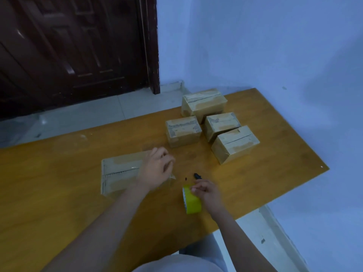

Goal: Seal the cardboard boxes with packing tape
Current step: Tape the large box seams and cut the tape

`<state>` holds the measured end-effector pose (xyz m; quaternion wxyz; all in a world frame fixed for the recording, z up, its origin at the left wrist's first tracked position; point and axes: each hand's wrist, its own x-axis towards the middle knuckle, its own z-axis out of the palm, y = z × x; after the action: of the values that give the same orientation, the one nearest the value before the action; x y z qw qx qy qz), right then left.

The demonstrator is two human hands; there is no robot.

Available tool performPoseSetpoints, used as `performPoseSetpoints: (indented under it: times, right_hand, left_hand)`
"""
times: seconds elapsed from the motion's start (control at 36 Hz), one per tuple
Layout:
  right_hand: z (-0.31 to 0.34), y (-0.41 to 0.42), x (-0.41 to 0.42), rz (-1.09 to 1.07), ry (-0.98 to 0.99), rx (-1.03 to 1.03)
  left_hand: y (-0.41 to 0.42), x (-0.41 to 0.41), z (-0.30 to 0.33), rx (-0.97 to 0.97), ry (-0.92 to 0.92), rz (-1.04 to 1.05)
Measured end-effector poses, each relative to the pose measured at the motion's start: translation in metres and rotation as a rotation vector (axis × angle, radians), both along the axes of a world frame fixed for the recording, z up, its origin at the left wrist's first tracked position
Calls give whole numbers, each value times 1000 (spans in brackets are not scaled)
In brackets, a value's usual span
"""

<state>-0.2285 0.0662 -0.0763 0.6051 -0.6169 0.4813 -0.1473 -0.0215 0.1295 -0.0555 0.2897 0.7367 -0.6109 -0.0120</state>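
Five cardboard boxes sat on the wooden table point(59, 193): four boxes point(212, 122) were grouped close together toward the far right end, apparently set aside out of the working space, while the near box point(119, 171) lay alone in front of the person, where both hands could reach it. A strip of clear tape point(137, 167) glinted along its top seam and ran off the right end of the box. The left hand point(157, 167) rested over that right end, its fingers loosely curled and slightly apart; it seemed to be pressing the tape down or steadying the loose strip, though whether the fingertips actually pinched the film could not be told. The right hand point(206, 193) lay just beside it on top of the yellow tape roll point(191, 201), which stood on edge on the table, fingers curled together over its upper rim, probably to keep the roll from rolling and the strip taut. A black pen-like tool point(197, 176) lay on the table just beyond the right hand, close enough to pick up, perhaps for cutting the tape; its exact kind was unclear
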Motion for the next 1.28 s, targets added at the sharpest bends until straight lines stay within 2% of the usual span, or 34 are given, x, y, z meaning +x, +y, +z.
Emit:
performPoseSetpoints:
  times: [0.06, 0.14, 0.22, 0.31, 0.44, 0.58, 0.75, 1.0, 1.06, 1.11, 1.17, 1.22, 1.28]
  right_hand:
    - [-1, -1, 2, -11, -9, 15]
    - [-3, 0, 6, -18, -15, 20]
    - [-4, 1, 8, 9, 5, 4]
    - [-5, 3, 7, 26, 22, 7]
    - [-6, 3, 3, 31, 42, 2]
    - [-9, 2, -1, 17, 39, 14]
    - [-8, -3, 2, 2, 12, -2]
    - [-3, -14, 25, -19, -57, 13]
    - [-2, -15, 31, -2, -66, 11]
    - [-2, -15, 36, 3, -73, -2]
    - [0, -15, 42, 1, -71, -14]
    - [2, -17, 47, 6, -52, -30]
    - [6, -19, 51, 24, -36, -59]
  left_hand:
    - [13, 2, -3, 147, -91, -50]
    - [23, 1, -4, 229, -145, -65]
    - [22, -3, -7, 205, -289, -59]
    - [21, -9, -11, 169, -329, -23]
    - [17, -25, -13, 89, -293, 115]
    - [8, -43, -17, 117, -141, 264]
    - [18, -41, -15, 209, -115, 209]
    - [83, -11, -6, 86, -156, 212]
    - [93, -4, 4, -2, -87, 262]
    - [97, -1, 10, -51, 9, 399]
    - [92, -1, 18, 45, 20, 577]
    - [81, 0, 31, 379, 126, 708]
    - [67, 3, 38, 668, 271, 729]
